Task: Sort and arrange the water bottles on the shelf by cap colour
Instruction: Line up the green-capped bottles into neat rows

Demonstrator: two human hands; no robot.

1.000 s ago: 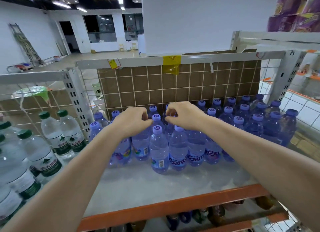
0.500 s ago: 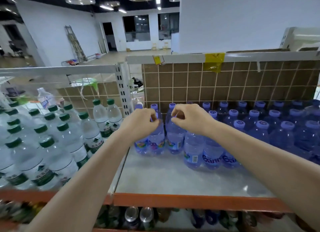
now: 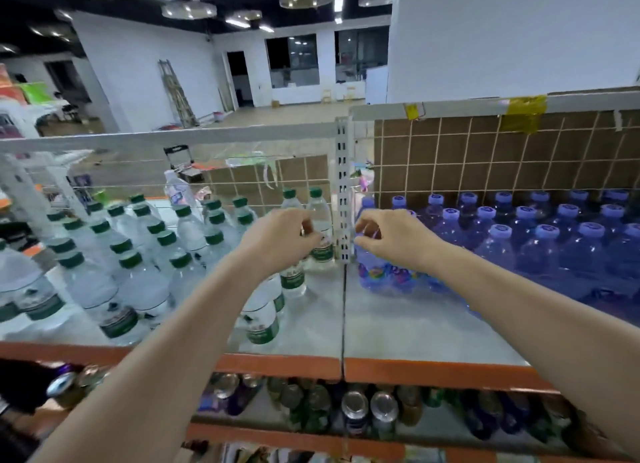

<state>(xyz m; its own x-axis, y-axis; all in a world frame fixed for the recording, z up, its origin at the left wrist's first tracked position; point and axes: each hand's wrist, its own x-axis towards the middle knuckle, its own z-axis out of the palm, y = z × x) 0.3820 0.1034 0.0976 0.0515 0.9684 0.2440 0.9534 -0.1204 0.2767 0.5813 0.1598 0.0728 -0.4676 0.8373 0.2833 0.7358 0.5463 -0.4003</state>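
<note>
Green-capped clear bottles (image 3: 162,237) crowd the left bay of the shelf (image 3: 415,327). Purple-capped blue bottles (image 3: 498,232) fill the right bay. A white slotted post (image 3: 343,192) divides the two bays. My left hand (image 3: 280,241) hovers left of the post over the nearest green-capped bottles (image 3: 292,279), fingers curled toward the thumb, with nothing visible between them. My right hand (image 3: 391,237) hovers right of the post above a purple bottle with a colourful label (image 3: 374,272), fingers and thumb curled with a small gap. The caps directly under both hands are hidden.
A wire grid with brown cardboard (image 3: 485,157) backs the shelf. The front edge is an orange beam (image 3: 433,371). Cans and dark bottles (image 3: 353,410) lie on the shelf below. Bare shelf surface lies in front of the purple bottles.
Both hands left the purple bottle caps in the middle of the right bay and moved left to straddle the post. My view swung left, bringing the green-capped bay into sight.
</note>
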